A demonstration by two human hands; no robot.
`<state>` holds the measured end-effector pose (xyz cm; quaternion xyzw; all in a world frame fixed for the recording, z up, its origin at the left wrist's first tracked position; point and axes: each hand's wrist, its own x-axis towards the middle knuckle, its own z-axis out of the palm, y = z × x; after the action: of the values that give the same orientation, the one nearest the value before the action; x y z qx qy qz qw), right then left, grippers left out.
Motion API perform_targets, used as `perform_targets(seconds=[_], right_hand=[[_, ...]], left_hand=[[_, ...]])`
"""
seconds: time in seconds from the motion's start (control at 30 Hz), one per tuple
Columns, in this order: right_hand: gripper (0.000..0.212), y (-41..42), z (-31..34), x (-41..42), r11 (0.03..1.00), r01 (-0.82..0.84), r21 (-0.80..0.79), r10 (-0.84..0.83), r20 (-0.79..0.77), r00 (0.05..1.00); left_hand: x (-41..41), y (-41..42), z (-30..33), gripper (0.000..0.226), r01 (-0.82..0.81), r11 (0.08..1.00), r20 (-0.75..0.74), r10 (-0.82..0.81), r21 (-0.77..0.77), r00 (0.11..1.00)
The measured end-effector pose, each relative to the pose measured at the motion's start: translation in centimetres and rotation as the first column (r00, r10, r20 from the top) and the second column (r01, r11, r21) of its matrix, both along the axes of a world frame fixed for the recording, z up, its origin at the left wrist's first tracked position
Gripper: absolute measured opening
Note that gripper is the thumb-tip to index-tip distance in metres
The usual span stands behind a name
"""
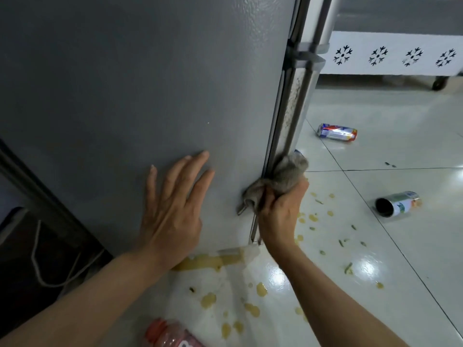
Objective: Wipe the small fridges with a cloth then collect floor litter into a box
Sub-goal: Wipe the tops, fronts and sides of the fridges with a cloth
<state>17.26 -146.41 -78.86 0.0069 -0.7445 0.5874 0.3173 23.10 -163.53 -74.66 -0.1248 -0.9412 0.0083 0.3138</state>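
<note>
Plastic bottle (172,334) lies nearest on the floor (413,259), amid yellow spill (208,300). Left hand (172,209) spread flat on grey fridge (137,83) side. Right hand (280,211) grips bunched cloth (278,180) against the fridge's front corner. Beyond: two cans (398,204) (337,132) on their sides, well apart.

two bare, sleeveless forearms (82,296)

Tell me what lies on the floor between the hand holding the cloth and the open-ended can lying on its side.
Head view: yellow spill drops and green scraps on the tile between right hand and can.
</note>
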Motion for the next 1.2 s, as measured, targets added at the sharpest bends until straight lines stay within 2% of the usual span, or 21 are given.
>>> perform_targets(seconds=[0.03,0.1,0.13,0.2,0.3,0.37,0.43,0.5,0.53,0.6,0.67,0.73,0.8,0.83,0.93,1.0,1.03,1.07,1.2], right_hand=[[0.039,0.2,1.9,-0.9,1.000,-0.010,0.007,0.010,-0.119,0.993],[0.037,0.2,5.0,-3.0,0.993,0.107,0.055,-0.083,-0.327,0.941],[0.040,0.0,5.6,-3.7,0.979,0.185,0.082,-0.139,-0.388,0.911],[0.046,-0.4,4.3,-3.7,0.959,0.251,0.131,-0.177,-0.416,0.892],[0.058,-0.1,-2.1,-1.1,0.968,0.108,0.228,-0.050,-0.246,0.968],[0.055,0.5,-5.1,0.2,0.967,-0.010,0.255,0.031,-0.078,0.997],[0.049,0.9,-5.8,0.9,0.960,-0.038,0.277,0.050,-0.037,0.998],[0.057,1.3,-4.7,1.1,0.951,0.026,0.307,0.020,-0.146,0.989],[0.063,1.5,-3.5,1.0,0.919,0.118,0.377,-0.019,-0.256,0.966],[0.060,1.3,-0.7,0.3,0.854,0.258,0.451,-0.005,-0.489,0.872],[0.062,0.7,1.1,-1.0,0.767,0.324,0.555,0.102,-0.603,0.791],[0.063,0.4,0.7,-2.2,0.665,0.313,0.678,0.227,-0.583,0.780],[0.052,0.6,-1.6,-2.5,0.557,0.286,0.780,0.331,-0.525,0.784],[0.049,1.0,-3.2,-2.3,0.471,0.274,0.838,0.394,-0.478,0.785],[0.049,2.2,-6.1,-1.5,0.092,0.252,0.963,0.573,-0.259,0.778],[0.049,2.6,-5.0,-1.5,-0.042,0.271,0.962,0.640,-0.182,0.746],[0.049,2.6,-3.9,-1.6,-0.058,0.279,0.959,0.658,-0.174,0.733],[0.047,2.4,-2.6,-1.8,-0.026,0.276,0.961,0.665,-0.189,0.722],[0.048,-0.4,2.4,-2.4,0.286,0.272,0.919,0.583,-0.392,0.712]], left_hand=[[0.0,-0.2,-0.2,0.075,-0.002,1.000,0.001,0.002,-0.015,1.000],[-0.2,-0.3,-0.6,0.075,-0.008,0.998,0.009,0.009,-0.055,1.000],[-0.2,-0.4,-0.7,0.076,-0.016,0.997,0.017,0.017,-0.071,1.000],[-0.2,-0.4,-1.2,0.080,-0.037,0.995,0.032,0.040,-0.089,0.999],[0.0,-0.5,-2.0,0.084,-0.047,0.990,0.049,0.054,-0.131,0.997],[0.3,-0.7,-2.3,0.083,-0.043,0.989,0.060,0.052,-0.144,0.997],[0.5,-1.0,-2.4,0.078,-0.040,0.987,0.069,0.052,-0.159,0.996],[0.7,-1.4,-2.3,0.074,-0.038,0.984,0.078,0.053,-0.176,0.996],[0.9,-1.7,-2.3,0.074,-0.035,0.983,0.083,0.051,-0.180,0.995],[1.2,-2.1,-2.1,0.077,-0.042,0.982,0.087,0.059,-0.185,0.994],[1.5,-2.5,-1.9,0.082,-0.074,0.979,0.104,0.095,-0.189,0.990],[1.6,-3.0,-1.8,0.084,-0.108,0.973,0.116,0.133,-0.204,0.984],[1.7,-3.3,-1.9,0.081,-0.123,0.964,0.111,0.153,-0.237,0.982],[1.6,-3.4,-1.9,0.080,-0.127,0.958,0.109,0.159,-0.257,0.981],[1.7,-3.5,-1.8,0.082,-0.121,0.952,0.142,0.167,-0.281,0.976],[2.0,-3.5,-1.2,0.088,-0.131,0.948,0.190,0.192,-0.291,0.963],[2.3,-3.5,-0.9,0.091,-0.144,0.945,0.213,0.212,-0.295,0.954],[2.6,-3.6,-0.5,0.092,-0.156,0.945,0.235,0.228,-0.288,0.945],[3.6,-4.7,0.5,0.090,-0.188,0.961,0.245,0.236,-0.202,0.940]])
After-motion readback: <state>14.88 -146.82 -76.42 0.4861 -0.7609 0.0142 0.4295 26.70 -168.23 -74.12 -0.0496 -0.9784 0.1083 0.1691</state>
